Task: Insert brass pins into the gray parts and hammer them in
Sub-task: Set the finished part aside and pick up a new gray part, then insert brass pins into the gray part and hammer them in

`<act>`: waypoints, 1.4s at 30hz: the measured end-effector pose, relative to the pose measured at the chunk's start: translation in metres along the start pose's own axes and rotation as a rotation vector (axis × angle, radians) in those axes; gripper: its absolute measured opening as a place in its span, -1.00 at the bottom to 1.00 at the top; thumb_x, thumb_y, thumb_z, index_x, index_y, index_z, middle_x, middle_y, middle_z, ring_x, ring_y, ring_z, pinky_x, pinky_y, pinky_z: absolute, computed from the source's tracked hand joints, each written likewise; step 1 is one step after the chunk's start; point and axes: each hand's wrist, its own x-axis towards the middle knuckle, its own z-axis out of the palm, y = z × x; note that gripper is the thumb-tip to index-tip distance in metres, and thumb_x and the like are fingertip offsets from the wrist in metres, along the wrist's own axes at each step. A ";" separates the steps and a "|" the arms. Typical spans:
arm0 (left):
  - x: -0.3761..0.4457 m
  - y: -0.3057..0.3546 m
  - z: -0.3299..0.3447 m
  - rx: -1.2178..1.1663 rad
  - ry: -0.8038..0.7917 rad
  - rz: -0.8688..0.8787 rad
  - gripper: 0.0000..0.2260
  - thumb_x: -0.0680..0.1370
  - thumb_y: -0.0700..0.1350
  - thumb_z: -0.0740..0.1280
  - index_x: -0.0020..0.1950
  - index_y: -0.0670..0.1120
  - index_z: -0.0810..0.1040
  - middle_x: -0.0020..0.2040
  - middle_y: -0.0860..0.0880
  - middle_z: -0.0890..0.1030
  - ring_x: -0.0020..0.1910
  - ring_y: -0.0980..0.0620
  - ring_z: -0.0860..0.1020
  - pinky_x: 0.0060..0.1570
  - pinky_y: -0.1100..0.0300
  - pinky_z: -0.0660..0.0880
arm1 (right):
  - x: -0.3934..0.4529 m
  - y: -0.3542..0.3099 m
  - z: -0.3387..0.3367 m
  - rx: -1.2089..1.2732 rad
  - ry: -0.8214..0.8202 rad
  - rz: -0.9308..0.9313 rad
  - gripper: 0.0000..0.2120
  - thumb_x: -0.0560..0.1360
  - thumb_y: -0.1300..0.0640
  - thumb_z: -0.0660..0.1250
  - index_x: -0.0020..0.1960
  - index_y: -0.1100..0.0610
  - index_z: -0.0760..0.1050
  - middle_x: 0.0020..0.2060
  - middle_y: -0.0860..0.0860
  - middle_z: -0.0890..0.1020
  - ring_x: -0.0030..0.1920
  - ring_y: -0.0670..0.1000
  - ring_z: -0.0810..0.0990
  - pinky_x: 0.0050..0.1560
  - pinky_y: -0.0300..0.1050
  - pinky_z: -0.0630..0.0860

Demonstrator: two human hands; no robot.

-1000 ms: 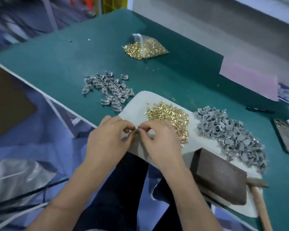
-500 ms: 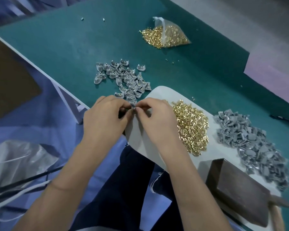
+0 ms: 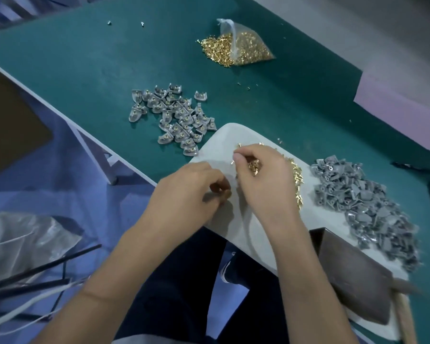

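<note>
Pins matter most here: the loose brass pins (image 3: pixel 294 180) lie heaped on the pale mat (image 3: pixel 221 142) at frame centre, directly under and right of the right hand (image 3: pixel 263 177). That grip is closed to a fine pinch, thumb and forefinger holding one pin (image 3: pixel 232 162) whose long axis runs roughly upright with a slight tilt. The left hand (image 3: pixel 186 192), just lower left of it, has fingers curled around something small, probably a gray part, though blur hides it. The pin sits up and right of the left grip, so it must travel down-left. Unfilled gray parts (image 3: pixel 365 202) pile at right; finished parts (image 3: pixel 174 117) lie on the green tabletop (image 3: pixel 85 70) upper left. No writing is legible.
</note>
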 end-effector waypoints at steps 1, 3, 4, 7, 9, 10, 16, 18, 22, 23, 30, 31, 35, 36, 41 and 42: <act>-0.001 0.006 0.006 0.007 -0.065 0.037 -0.90 0.51 0.05 0.39 0.01 0.19 0.59 -0.08 0.19 0.54 0.01 0.16 0.46 -0.14 0.14 0.44 | -0.006 0.008 -0.012 -0.003 0.028 0.020 -0.90 0.59 0.10 0.37 0.01 -0.01 0.67 -0.07 -0.15 0.69 0.04 -0.03 0.62 0.13 0.04 0.55; -0.003 0.017 0.017 0.048 -0.142 0.106 -0.85 0.52 0.05 0.38 0.08 0.20 0.58 -0.05 0.21 0.53 0.05 0.18 0.45 -0.16 0.18 0.37 | -0.021 0.023 -0.037 -0.041 0.060 0.057 -0.89 0.61 0.07 0.36 0.05 -0.04 0.67 -0.05 -0.20 0.68 0.06 -0.09 0.61 0.14 -0.02 0.55; -0.004 0.022 0.023 0.056 -0.165 0.136 -0.84 0.52 0.05 0.37 0.09 0.20 0.58 -0.06 0.22 0.52 0.06 0.18 0.43 -0.19 0.21 0.33 | -0.030 0.031 -0.049 -0.060 0.076 0.074 -0.89 0.62 0.04 0.35 0.05 -0.06 0.66 -0.05 -0.22 0.67 0.05 -0.12 0.61 0.11 -0.07 0.54; -0.010 0.038 0.036 0.022 -0.196 0.192 -0.84 0.50 0.04 0.40 0.07 0.18 0.60 -0.11 0.26 0.43 0.03 0.21 0.38 -0.26 0.38 0.20 | -0.057 0.049 -0.078 -0.097 0.131 0.120 -0.89 0.62 0.01 0.35 0.03 -0.08 0.65 -0.09 -0.24 0.65 -0.04 -0.17 0.56 -0.03 -0.18 0.44; -0.013 0.048 0.043 0.022 -0.195 0.202 -0.86 0.51 0.04 0.39 0.06 0.17 0.59 -0.08 0.27 0.48 0.03 0.21 0.40 -0.23 0.34 0.29 | -0.072 0.056 -0.089 -0.126 0.160 0.131 -0.90 0.60 0.05 0.37 0.01 -0.04 0.67 -0.12 -0.20 0.66 -0.12 -0.17 0.52 -0.09 -0.22 0.37; -0.014 0.052 0.047 0.027 -0.182 0.194 -0.87 0.52 0.05 0.38 0.06 0.17 0.59 -0.05 0.25 0.52 0.04 0.18 0.42 -0.19 0.26 0.38 | -0.079 0.059 -0.093 -0.134 0.173 0.140 -0.91 0.60 0.06 0.38 0.00 -0.03 0.67 -0.13 -0.20 0.66 -0.15 -0.17 0.50 -0.12 -0.22 0.37; -0.011 0.063 0.060 0.055 -0.121 0.163 -0.80 0.52 0.07 0.40 0.13 0.23 0.56 -0.11 0.24 0.49 -0.02 0.17 0.47 -0.18 0.17 0.40 | -0.108 0.066 -0.099 -0.090 0.246 0.159 -0.93 0.58 0.09 0.39 -0.03 -0.04 0.65 -0.14 -0.19 0.66 -0.13 -0.12 0.54 -0.08 -0.18 0.45; -0.009 0.064 0.062 0.063 -0.097 0.172 -0.80 0.52 0.06 0.41 0.13 0.22 0.56 -0.14 0.23 0.45 -0.04 0.17 0.47 -0.19 0.17 0.39 | -0.112 0.068 -0.098 -0.055 0.275 0.152 -0.92 0.58 0.10 0.39 -0.04 -0.02 0.65 -0.14 -0.17 0.66 -0.08 -0.09 0.59 -0.03 -0.14 0.50; -0.008 0.075 0.066 0.022 -0.107 0.217 -0.82 0.52 0.04 0.43 0.11 0.21 0.56 -0.14 0.22 0.45 -0.12 0.21 0.48 -0.18 0.14 0.47 | -0.118 0.073 -0.098 0.042 0.348 0.174 -0.89 0.59 0.06 0.35 -0.03 -0.04 0.66 -0.12 -0.20 0.67 -0.03 -0.14 0.63 0.00 -0.25 0.51; -0.007 0.078 0.068 0.025 -0.121 0.239 -0.81 0.54 0.04 0.42 0.13 0.22 0.56 -0.11 0.22 0.46 -0.08 0.20 0.50 -0.16 0.13 0.48 | -0.120 0.075 -0.099 0.064 0.372 0.180 -0.89 0.59 0.07 0.35 -0.03 -0.06 0.66 -0.12 -0.22 0.67 -0.02 -0.15 0.63 -0.01 -0.30 0.50; 0.010 0.095 0.077 0.292 -0.140 0.311 -0.85 0.60 0.11 0.32 0.08 0.22 0.66 -0.06 0.13 0.52 0.06 0.09 0.45 -0.29 0.18 0.33 | -0.118 0.080 -0.095 0.144 0.435 0.267 -0.88 0.60 0.08 0.35 0.04 -0.04 0.66 -0.07 -0.19 0.68 -0.06 -0.12 0.63 -0.04 -0.11 0.56; 0.011 0.095 0.077 0.304 -0.133 0.310 -0.86 0.59 0.11 0.32 0.07 0.22 0.66 -0.07 0.14 0.54 0.06 0.10 0.45 -0.29 0.18 0.33 | -0.118 0.079 -0.094 0.111 0.431 0.262 -0.87 0.59 0.06 0.33 0.06 -0.04 0.65 -0.06 -0.19 0.67 -0.07 -0.13 0.61 -0.05 -0.07 0.57; 0.016 0.095 0.078 0.363 -0.126 0.315 -0.89 0.59 0.11 0.31 0.02 0.18 0.63 -0.04 0.19 0.57 0.06 0.13 0.44 -0.29 0.19 0.31 | -0.121 0.077 -0.093 0.027 0.416 0.264 -0.84 0.59 -0.01 0.30 0.10 -0.10 0.63 0.00 -0.20 0.65 0.03 -0.12 0.60 0.00 -0.02 0.56; 0.017 0.096 0.078 0.384 -0.129 0.325 -0.88 0.59 0.11 0.31 0.01 0.16 0.63 -0.04 0.18 0.56 0.06 0.12 0.43 -0.29 0.18 0.29 | -0.121 0.077 -0.093 0.023 0.413 0.265 -0.84 0.59 0.00 0.31 0.10 -0.10 0.63 0.00 -0.20 0.65 0.05 -0.12 0.59 0.02 -0.02 0.55; 0.021 0.099 0.083 0.480 -0.189 0.370 -0.83 0.63 0.09 0.21 0.09 0.10 0.56 0.07 0.13 0.52 0.18 0.06 0.37 -0.16 0.13 0.46 | -0.122 0.076 -0.094 0.036 0.411 0.262 -0.85 0.59 0.04 0.33 0.09 -0.08 0.65 0.00 -0.19 0.67 0.06 -0.11 0.59 0.04 -0.04 0.53; 0.022 0.100 0.084 0.517 -0.212 0.378 -0.80 0.65 0.09 0.18 0.13 0.08 0.54 0.09 0.10 0.50 0.21 0.04 0.35 -0.10 0.10 0.50 | -0.122 0.076 -0.094 0.042 0.411 0.262 -0.85 0.60 0.05 0.33 0.09 -0.08 0.65 -0.01 -0.19 0.67 0.06 -0.11 0.59 0.04 -0.04 0.53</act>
